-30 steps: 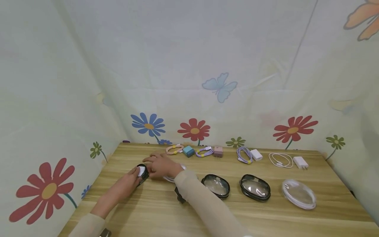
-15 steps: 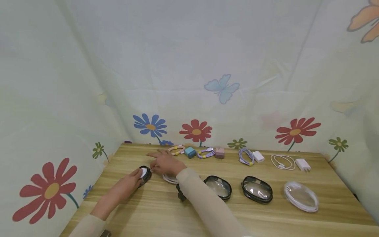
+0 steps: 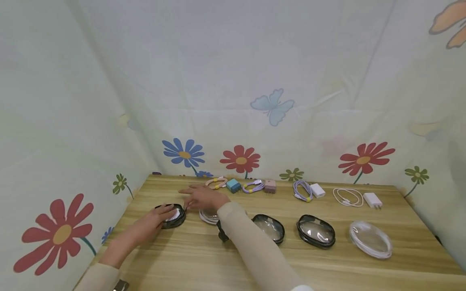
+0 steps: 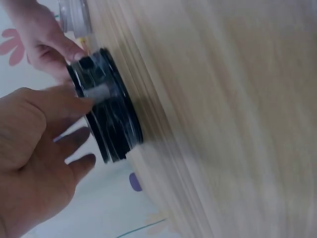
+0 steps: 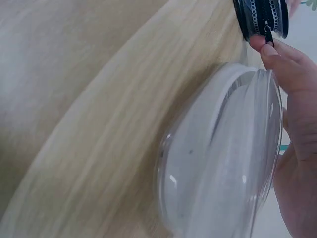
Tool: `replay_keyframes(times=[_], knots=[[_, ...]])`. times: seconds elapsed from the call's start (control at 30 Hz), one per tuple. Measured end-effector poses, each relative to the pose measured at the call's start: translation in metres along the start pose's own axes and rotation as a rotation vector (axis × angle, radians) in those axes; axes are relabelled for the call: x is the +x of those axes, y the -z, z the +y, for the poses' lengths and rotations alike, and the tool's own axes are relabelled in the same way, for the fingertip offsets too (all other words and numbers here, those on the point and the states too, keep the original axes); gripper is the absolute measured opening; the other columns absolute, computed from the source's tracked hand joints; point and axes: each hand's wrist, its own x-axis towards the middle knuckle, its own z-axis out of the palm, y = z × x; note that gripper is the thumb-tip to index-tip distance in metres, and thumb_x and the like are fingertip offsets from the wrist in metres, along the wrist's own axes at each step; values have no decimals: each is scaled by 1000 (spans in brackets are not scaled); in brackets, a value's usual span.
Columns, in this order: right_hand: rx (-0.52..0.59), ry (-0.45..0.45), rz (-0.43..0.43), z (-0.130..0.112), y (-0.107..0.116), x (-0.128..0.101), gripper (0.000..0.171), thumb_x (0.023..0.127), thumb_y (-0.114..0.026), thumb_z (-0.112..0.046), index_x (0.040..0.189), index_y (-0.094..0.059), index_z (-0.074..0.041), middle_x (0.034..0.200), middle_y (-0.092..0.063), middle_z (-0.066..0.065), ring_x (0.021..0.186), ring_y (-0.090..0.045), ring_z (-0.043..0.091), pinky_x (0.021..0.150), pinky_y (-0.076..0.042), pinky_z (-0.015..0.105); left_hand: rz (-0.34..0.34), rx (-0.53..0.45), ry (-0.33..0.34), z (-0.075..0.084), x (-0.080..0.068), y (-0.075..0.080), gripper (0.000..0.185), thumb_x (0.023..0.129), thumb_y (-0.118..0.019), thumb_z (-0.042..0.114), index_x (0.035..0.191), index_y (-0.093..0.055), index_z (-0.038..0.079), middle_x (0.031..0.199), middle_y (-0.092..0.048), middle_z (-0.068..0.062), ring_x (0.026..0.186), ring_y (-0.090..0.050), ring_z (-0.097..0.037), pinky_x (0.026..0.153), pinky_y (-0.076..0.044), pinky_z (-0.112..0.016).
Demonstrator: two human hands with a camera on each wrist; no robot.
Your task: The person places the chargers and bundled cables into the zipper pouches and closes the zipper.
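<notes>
A black oval zip pouch (image 3: 174, 217) with something white inside lies flat near the table's left edge. My left hand (image 3: 164, 211) lies on top of it with the fingers spread, pressing it down; the left wrist view shows the thumb and fingers (image 4: 74, 106) laid over the pouch (image 4: 111, 124). My right hand (image 3: 188, 206) reaches across from the right and pinches the pouch's zipper pull (image 5: 268, 38) between thumb and fingertip. A clear pouch with a white rim (image 5: 223, 158) lies under my right wrist.
On the wooden table (image 3: 204, 258) two more black-rimmed pouches (image 3: 270, 227) (image 3: 316, 232) and a white-rimmed one (image 3: 370, 239) form a row to the right. Coiled cables and chargers (image 3: 233, 185) line the back edge. Flowered cloth walls close in behind and left.
The black pouch, held tilted up by my left hand before, now lies flat with the hand on top. My right hand has shifted slightly back and right, staying at the zipper.
</notes>
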Motion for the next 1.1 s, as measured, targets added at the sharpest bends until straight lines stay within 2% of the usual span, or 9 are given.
replay_keyframes(times=[0.17, 0.33, 0.47, 0.63, 0.73, 0.87, 0.97, 1.1], knots=[[-68, -16, -57, -5, 2, -1, 20, 102, -58, -41, 115, -74, -41, 159, -40, -13, 152, -26, 25, 119, -29, 53, 74, -4, 136, 7, 3, -8, 47, 95, -63, 3, 138, -53, -13, 144, -48, -34, 131, -48, -52, 103, -44, -60], [-115, 5, -39, -9, 1, -4, 18, 101, -59, -44, 110, -74, -41, 156, -44, -13, 150, -31, 23, 118, -32, 48, 89, 9, 267, 18, 12, -17, 60, 101, -62, 25, 138, -47, -20, 144, -44, -39, 131, -46, -55, 105, -41, -63], [-137, 59, -11, -10, 0, -5, 22, 102, -58, -46, 114, -75, -38, 155, -47, -12, 148, -34, 24, 118, -32, 45, 104, 88, 324, 24, 20, -23, 65, 104, -56, 35, 137, -46, -20, 141, -45, -41, 130, -46, -56, 104, -39, -65], [-179, 91, 21, -13, -4, -4, 27, 103, -55, -47, 118, -74, -36, 154, -47, -12, 145, -38, 22, 117, -33, 42, 127, 241, 335, 33, 23, -28, 56, 105, -56, 30, 134, -49, -18, 136, -52, -38, 126, -51, -52, 99, -42, -67], [-172, 90, 22, -15, -3, -4, 25, 104, -55, -43, 119, -73, -35, 156, -45, -10, 147, -36, 24, 117, -33, 45, 124, 287, 331, 36, 21, -28, 51, 105, -57, 25, 135, -50, -16, 136, -53, -35, 127, -52, -50, 97, -44, -68], [-158, 90, 42, -17, -1, -5, 24, 105, -56, -38, 121, -73, -34, 159, -41, -8, 147, -34, 27, 117, -32, 48, 112, 333, 293, 36, 19, -30, 46, 105, -57, 21, 137, -52, -11, 138, -54, -31, 128, -53, -47, 97, -46, -66], [-178, 74, 72, -17, 0, -6, 22, 104, -57, -36, 115, -75, -34, 159, -41, -7, 146, -36, 28, 116, -34, 50, 89, 323, 240, 33, 16, -29, 44, 105, -56, 18, 139, -53, -10, 140, -54, -30, 130, -52, -46, 98, -45, -66], [-223, 26, 97, -16, -3, -6, 20, 103, -57, -37, 110, -76, -37, 160, -39, -10, 147, -36, 31, 114, -35, 54, 65, 258, 106, 23, 8, -28, 43, 104, -57, 14, 139, -54, -9, 143, -53, -29, 133, -49, -48, 100, -42, -67]])
